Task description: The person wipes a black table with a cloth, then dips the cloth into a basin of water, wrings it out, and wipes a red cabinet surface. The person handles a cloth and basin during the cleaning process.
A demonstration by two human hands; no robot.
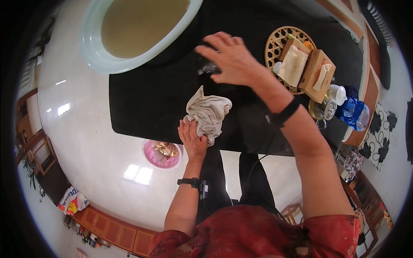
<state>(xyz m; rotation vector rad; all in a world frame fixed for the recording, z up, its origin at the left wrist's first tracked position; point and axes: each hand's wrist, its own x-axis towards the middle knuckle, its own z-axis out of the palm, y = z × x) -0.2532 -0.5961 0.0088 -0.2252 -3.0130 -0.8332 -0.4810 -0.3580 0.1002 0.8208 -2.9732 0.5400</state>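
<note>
A crumpled greyish-white cloth [208, 112] lies bunched on the black table [150, 103] near its front edge. My left hand [193, 139] is on the cloth's near left side, its fingers and thumb closed on the folds. My right hand [232, 60] is farther out over the table, fingers spread and slightly blurred. Beneath its fingers is a small dark, shiny object [208, 69] that I cannot make out; the hand partly hides it. A large pale basin [97, 60] of cloudy brownish water stands at the far left.
At right are a woven basket [271, 49], a tissue box [316, 75], a glass pot [320, 109] with a white lid, and a blue plastic bag [355, 112]. A pink bin [157, 159] with scraps stands on the floor below the table's front edge.
</note>
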